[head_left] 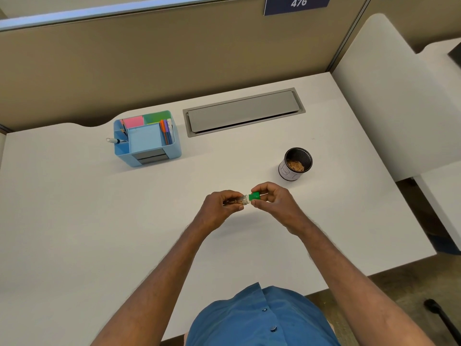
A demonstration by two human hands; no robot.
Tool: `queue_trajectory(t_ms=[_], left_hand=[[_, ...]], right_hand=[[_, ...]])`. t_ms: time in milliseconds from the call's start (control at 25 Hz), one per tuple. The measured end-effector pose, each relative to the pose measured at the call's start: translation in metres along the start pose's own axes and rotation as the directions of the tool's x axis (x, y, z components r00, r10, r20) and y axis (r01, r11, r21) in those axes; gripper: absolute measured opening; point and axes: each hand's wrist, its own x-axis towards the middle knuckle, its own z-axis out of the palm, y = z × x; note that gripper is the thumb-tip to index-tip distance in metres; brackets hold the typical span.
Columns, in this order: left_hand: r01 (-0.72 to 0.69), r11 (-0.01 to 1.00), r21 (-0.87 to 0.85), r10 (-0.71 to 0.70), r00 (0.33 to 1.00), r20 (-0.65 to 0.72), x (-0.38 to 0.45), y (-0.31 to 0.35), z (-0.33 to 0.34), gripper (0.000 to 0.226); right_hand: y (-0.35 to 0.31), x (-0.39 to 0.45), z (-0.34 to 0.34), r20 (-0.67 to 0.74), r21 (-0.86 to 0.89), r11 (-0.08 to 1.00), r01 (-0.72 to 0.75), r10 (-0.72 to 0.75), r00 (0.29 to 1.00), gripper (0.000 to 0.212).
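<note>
Step in hand, as judged: turning the green cap (255, 196) at the neck of the small clear vial (243, 199); loosening or tightening cannot be told from this view; to do it well, let the left hand (219, 206) hold the body firm and do no turning, turn only with the right hand (274, 203), cap square to the neck so the thread does not cross; the vial lies on its side with brownish bits inside, so tip the mouth up a little before the cap parts, else a spill on the desk (99, 221) seems likely; position: vial held above the near middle of the desk, between the two hands, body to the left, cap to the right; left fingers curled round the body, right thumb and fingertips pinching the cap; farther and to the right, well apart from the hands, a black mesh cup (287, 171) with similar brownish bits inside; far left, a blue organiser (122, 156) with sticky notes and pens; farthest, a grey cable hatch (243, 112) set in the desk
</note>
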Motion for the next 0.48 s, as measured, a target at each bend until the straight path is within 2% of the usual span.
queue_trajectory(t_ms=[480], left_hand=[[0.005,1.000,-0.016,-0.004,1.000,0.008,0.0002,-0.0055,0.0016,0.026]], right_hand=[[0.0078,-0.0008,0.0030,0.066,0.210,0.976,-0.065,0.052,0.996,0.028]])
